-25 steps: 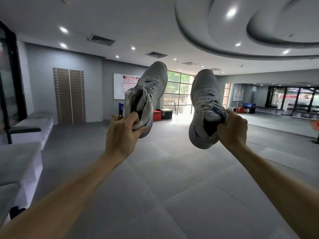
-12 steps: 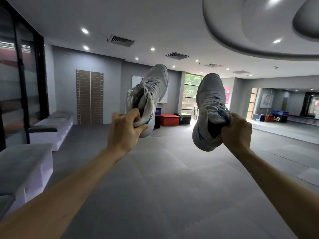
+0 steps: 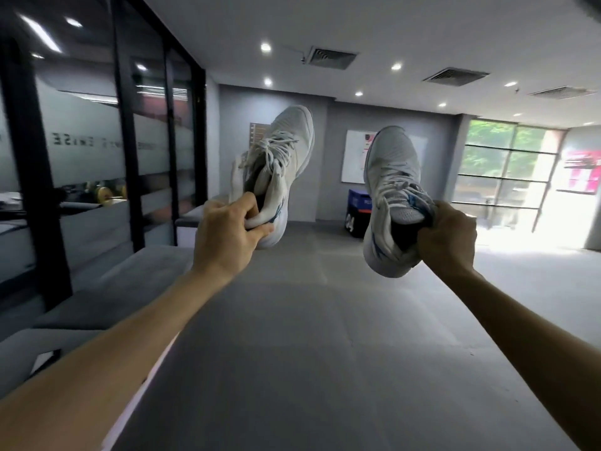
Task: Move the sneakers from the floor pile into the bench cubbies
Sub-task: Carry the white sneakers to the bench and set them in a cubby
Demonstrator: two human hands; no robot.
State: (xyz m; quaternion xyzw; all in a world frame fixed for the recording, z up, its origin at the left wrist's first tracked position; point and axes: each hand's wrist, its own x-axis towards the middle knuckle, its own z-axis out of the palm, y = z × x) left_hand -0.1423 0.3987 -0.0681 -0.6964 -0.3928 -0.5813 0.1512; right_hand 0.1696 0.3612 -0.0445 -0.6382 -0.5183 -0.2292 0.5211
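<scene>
I hold a pair of white sneakers with blue marks up in front of me, toes pointing up and away. My left hand (image 3: 227, 236) grips the heel collar of the left sneaker (image 3: 279, 164). My right hand (image 3: 447, 239) grips the heel collar of the right sneaker (image 3: 392, 190). Both arms are stretched forward at chest height. A grey-topped white bench (image 3: 107, 288) runs along the left wall, below and left of my left arm; its cubby openings are hidden from this angle. No floor pile is in view.
A dark-framed glass partition (image 3: 97, 141) lines the left side behind the bench. Grey floor mats (image 3: 325, 336) stretch ahead. A dark blue box (image 3: 357, 213) stands by the far wall, under a whiteboard (image 3: 354, 157). Bright windows (image 3: 504, 167) fill the far right.
My view has swung to the left: the glass partition and bench now fill the left side and the windows have slid right. Both hands keep the same grip on the sneakers.
</scene>
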